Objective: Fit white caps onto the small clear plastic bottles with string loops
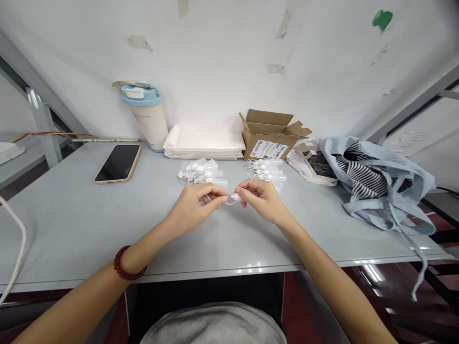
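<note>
Over the middle of the grey table, my right hand (261, 198) pinches a small white capped piece (235, 196) between thumb and fingers. A thin white cord loops below it toward my left hand (201, 203). My left thumb and index finger are pressed together at the cord's end; the exact tip is too small to make out. Just beyond my left hand lies a heap of small clear pieces with white ends and cords (201, 170). A second group of similar pieces (267, 170) lies beyond my right hand, partly hidden by it.
A phone (118, 164) lies at the left, near a tumbler with a blue lid (148, 117). White padded envelopes (206, 142) are stacked by the wall, beside an open cardboard box (270, 138). At the right sit a plastic bag (304, 162) and a light blue cloth bag (380, 184).
</note>
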Tool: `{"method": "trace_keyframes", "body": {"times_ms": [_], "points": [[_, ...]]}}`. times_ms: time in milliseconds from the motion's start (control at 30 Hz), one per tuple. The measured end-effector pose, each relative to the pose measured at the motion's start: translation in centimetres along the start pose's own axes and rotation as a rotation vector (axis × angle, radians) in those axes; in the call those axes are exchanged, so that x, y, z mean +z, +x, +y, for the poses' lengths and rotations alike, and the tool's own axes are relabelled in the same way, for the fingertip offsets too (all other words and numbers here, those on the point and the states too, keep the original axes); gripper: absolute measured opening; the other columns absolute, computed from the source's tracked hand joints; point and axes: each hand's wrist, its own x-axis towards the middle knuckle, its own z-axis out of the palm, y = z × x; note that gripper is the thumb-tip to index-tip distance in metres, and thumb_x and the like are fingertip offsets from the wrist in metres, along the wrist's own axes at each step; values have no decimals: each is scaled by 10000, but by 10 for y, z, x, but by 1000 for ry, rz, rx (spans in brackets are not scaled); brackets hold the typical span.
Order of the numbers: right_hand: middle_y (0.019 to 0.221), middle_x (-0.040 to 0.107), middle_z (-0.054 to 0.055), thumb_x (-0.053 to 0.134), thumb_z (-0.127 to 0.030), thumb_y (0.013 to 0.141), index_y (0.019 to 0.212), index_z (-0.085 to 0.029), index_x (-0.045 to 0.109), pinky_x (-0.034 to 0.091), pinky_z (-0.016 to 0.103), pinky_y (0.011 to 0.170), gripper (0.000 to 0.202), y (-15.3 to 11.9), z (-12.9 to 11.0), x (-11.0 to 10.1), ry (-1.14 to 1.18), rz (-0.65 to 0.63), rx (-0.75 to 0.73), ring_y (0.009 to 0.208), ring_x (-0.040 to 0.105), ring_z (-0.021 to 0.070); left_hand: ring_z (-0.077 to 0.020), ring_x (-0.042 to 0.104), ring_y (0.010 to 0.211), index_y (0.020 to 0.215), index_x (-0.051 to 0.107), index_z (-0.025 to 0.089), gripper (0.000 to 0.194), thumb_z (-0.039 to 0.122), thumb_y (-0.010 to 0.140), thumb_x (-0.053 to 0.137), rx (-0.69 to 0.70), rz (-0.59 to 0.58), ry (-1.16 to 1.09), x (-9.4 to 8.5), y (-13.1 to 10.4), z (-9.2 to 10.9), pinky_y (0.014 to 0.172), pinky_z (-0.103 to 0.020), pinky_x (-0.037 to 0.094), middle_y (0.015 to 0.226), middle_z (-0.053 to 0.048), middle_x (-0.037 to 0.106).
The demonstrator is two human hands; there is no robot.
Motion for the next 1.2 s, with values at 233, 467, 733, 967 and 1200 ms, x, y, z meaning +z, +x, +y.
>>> {"method": "trace_keyframes", "body": {"times_ms": [233,467,733,967,1200], "points": [[516,514,-40,499,-256,843,689,-144,607,305,198,482,219,-2,5,9,-55,-17,-3,475,400,64,-111,572,590,764,667,149,141,232,825,571,-42,-42,-15,3,-3,-2,572,-210,460,672,-2,635],[501,502,-44,488,-224,822,673,-152,587,303,196,475,193,-3,8,13,-85,0,-46,465,414,66,-105,562,546,744,658,142,146,248,809,582,-147,-74,-123,5,-5,0,532,-203,461,639,-1,622],[501,498,-41,487,-235,819,670,-156,586,314,198,467,195,-4,9,16,-119,15,-75,457,400,67,-111,549,536,765,664,150,180,305,814,587,-247,-137,-210,5,-5,-3,501,-213,440,624,-6,622],[515,520,-32,492,-289,864,703,-157,603,320,200,462,236,-5,4,13,-108,63,-126,454,417,68,-94,545,536,722,659,142,236,343,833,608,-268,-231,-466,-4,2,-8,522,-217,443,647,-9,612],[537,547,-26,503,-316,879,754,-160,614,343,202,477,228,-5,4,10,-103,80,-147,480,467,77,-111,557,536,763,683,138,322,429,847,572,-305,-203,-470,-7,4,-9,498,-233,461,669,-39,632]]}}
